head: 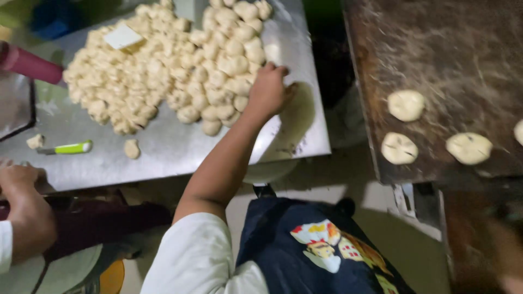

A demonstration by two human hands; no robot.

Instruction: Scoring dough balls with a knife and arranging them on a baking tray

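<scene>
Nearest, the left hand (19, 182) rests curled and empty at the steel table (180, 149) edge. Farther off, the right hand (268, 90) spreads open against the dough balls (163, 65) heaped far-left — soft, light, likely tacky; cup one from beneath.

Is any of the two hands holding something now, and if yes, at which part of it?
The right hand reaches into the pile of dough balls, fingers on one at its edge; a firm hold cannot be told. The left hand rests on the metal table edge, holding nothing visible.

Smooth, dull-shining metal table (180, 152) under soft, matt dough balls (163, 71); the board (452, 60) at right looks rough, floury wood; apron (305, 245) is dark cloth.
</scene>
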